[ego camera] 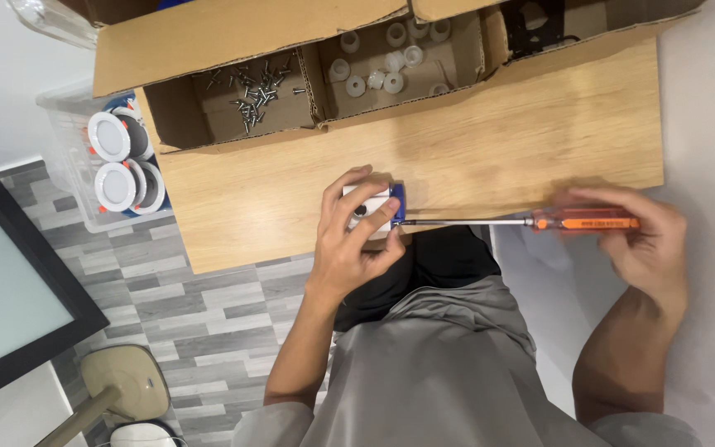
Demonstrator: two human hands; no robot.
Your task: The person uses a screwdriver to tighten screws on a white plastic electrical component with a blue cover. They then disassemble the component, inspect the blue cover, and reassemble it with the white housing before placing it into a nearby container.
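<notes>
My left hand (349,240) grips a small white and blue part (371,211) at the near edge of a wooden board (490,149). My right hand (639,244) holds the orange handle of a screwdriver (585,222). Its long metal shaft (465,222) lies level and its tip meets the blue side of the part.
A cardboard box at the back of the board has one compartment of loose screws (254,95) and one of small white round parts (386,62). A clear bin (84,165) with round white fittings stands left. A dark-framed panel (10,290) and a stool (126,385) are lower left.
</notes>
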